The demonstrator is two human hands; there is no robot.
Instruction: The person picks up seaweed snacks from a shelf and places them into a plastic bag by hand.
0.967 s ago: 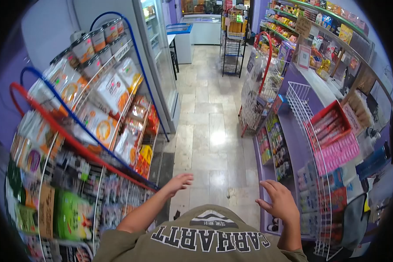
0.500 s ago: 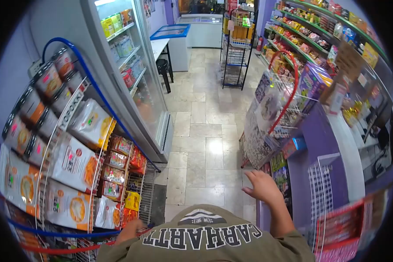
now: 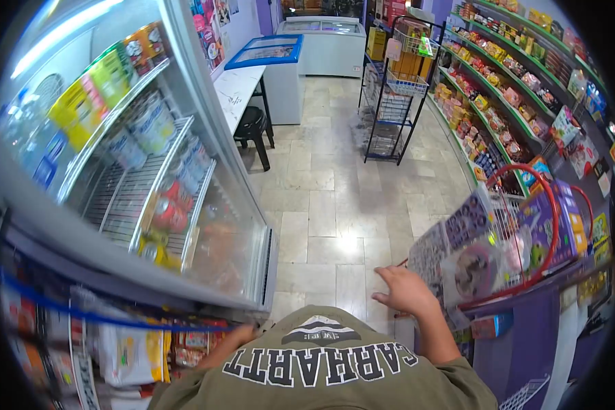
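My right hand [image 3: 408,292] is held out in front of my body with thumb and fingers apart and nothing in it. Close beside it on the right is a wire rack [image 3: 512,205] with a red tubular frame, carrying patterned sheets and a purple box [image 3: 552,215]. Low at my left side, my left hand [image 3: 241,337] shows only in part, its fingers blurred beside my shirt. Nearest to it are a glass-door fridge [image 3: 265,273] and a snack rack with white and yellow food packs [image 3: 131,348].
Cans and bottles fill the fridge shelves. Ahead, a tiled floor [image 3: 321,212] runs between a marble-topped table [image 3: 236,96] with a black stool [image 3: 254,133], chest freezers [image 3: 324,48], a black wire stand [image 3: 396,102] and green-edged snack shelves [image 3: 506,82].
I have moved forward along the aisle, so the fridge and red-framed rack are closer. The snack rack on the left has slid back toward the bottom edge. My right hand stays open.
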